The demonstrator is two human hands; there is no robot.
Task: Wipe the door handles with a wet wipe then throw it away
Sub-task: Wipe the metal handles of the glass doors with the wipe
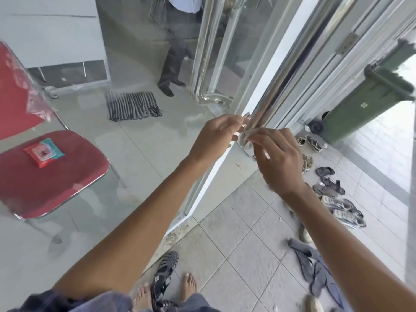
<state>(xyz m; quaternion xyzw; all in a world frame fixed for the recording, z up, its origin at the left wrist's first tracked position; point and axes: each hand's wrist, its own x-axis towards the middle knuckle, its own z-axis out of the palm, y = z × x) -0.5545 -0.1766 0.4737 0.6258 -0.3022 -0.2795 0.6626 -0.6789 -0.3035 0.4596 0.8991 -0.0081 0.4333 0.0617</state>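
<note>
Door handle (290, 70): a polished metal bar running diagonally along the edge of a glass door (139, 52), its lower end at mid-frame where both hands meet. Wet wipe (248, 132): thin, pale, nearly see-through, wrapped against the lower end of the bar. Left hand (216, 137): fingers curled, pinching the wipe from the left side of the bar. Right hand (278, 158): fingers bent, pinching the wipe's other end just beside the bar. Second handle (202, 64): similar curved metal bar, seen through the glass, further back. Red chair (51, 174): left, behind the glass, with a pack of wipes (44, 154) lying on its seat. Striped mat (132, 105): on the floor beyond the chair. Green bin (369, 102): right, lid up, well apart from the hands. Shoes and sandals (337, 199): scattered on the tiled floor below the bin. Bare feet (189, 287) and one black sandal (165, 273): bottom edge.
</note>
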